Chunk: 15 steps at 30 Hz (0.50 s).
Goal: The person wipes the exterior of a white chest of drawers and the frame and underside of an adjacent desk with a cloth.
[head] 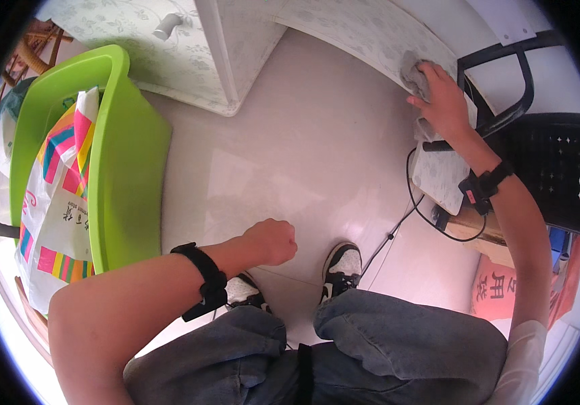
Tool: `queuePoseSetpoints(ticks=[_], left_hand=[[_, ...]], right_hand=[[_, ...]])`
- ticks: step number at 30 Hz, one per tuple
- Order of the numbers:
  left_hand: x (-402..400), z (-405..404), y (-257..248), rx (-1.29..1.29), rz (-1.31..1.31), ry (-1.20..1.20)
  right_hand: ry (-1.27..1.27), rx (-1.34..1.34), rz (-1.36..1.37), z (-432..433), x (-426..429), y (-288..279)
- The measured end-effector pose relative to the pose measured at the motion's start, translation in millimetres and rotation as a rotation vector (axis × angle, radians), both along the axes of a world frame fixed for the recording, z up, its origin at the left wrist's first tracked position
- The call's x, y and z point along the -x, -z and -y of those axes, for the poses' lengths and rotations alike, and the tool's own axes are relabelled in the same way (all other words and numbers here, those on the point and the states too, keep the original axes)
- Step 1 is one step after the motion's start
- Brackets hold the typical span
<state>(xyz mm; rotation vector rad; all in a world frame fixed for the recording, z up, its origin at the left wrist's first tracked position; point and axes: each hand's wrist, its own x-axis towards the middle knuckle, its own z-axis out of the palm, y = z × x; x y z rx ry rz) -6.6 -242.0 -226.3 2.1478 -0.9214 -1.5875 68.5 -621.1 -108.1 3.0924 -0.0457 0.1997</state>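
My right hand (pixel 445 109) presses a crumpled grey cloth (pixel 410 75) against the side of a low white panel with a faint grey floral pattern (pixel 355 33). Its fingers are spread over the cloth, and some of the cloth hangs below the palm. In front of my left knee, my left hand (pixel 272 242) is curled into a fist above the floor. Nothing shows between its fingers, though the palm is hidden. Both wrists wear black straps with small devices.
A green plastic bin (pixel 130 167) holding a colourful printed bag (pixel 62 202) stands at left. Beside it is a floral-patterned cabinet (pixel 178 55). At right are a black metal-framed chair (pixel 517 96), a dark cable (pixel 407 172), a cardboard box (pixel 477 233) and a red bag with writing (pixel 492 288).
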Motion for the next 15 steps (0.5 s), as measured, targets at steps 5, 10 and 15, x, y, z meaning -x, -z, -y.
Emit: queuePoseSetpoints(ticks=[5,10,15], left_hand=[[2.0,0.8,2.4,0.093,0.027,0.003],[-5.4,5.2,11.9,0.023,-0.162,0.061],[-6.8,-5.2,18.0,0.023,-0.269,-0.005]], right_hand=[[-0.208,0.006,0.142,-42.0,-54.3,12.0],[-0.372,-0.103,0.194,-103.0,-108.9,11.9],[-0.267,-0.148,0.199,-148.0,-135.3,15.6]])
